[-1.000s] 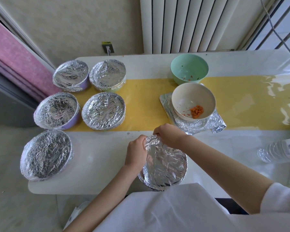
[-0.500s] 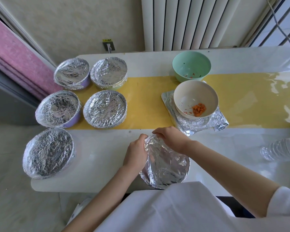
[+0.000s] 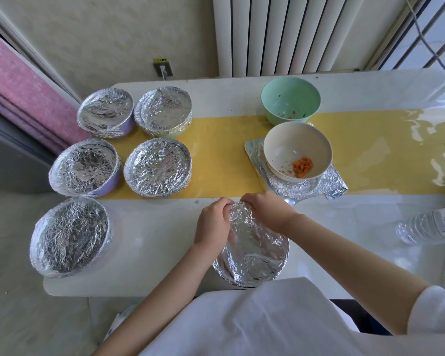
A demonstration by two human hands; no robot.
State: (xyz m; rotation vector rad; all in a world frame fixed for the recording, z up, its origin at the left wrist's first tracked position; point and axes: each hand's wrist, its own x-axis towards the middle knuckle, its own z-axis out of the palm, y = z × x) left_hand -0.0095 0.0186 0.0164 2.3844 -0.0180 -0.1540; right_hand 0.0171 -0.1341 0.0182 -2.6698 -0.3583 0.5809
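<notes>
Foil-covered bowl (image 3: pixel 252 255) at worktop (image 3: pixel 149 242) near edge, left hand (image 3: pixel 212 223) and right hand (image 3: pixel 266 208) fingers pinching its far rim foil (5 wrapped bowls (image 3: pixel 157 167) left of it)

Bright daylight from my right glares off the glossy tabletop (image 3: pixel 370 222) and sparkles on the foil (image 3: pixel 252 253) under my fingers (image 3: pixel 222 204); straight lines bow towards the edges.

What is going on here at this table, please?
A person is wrapping bowls in foil. The left hand and right hand pinch the far rim of the foil-covered near bowl on the table. Five covered bowls stand to the left. A cream bowl with orange pieces sits uncovered on a foil sheet.
</notes>
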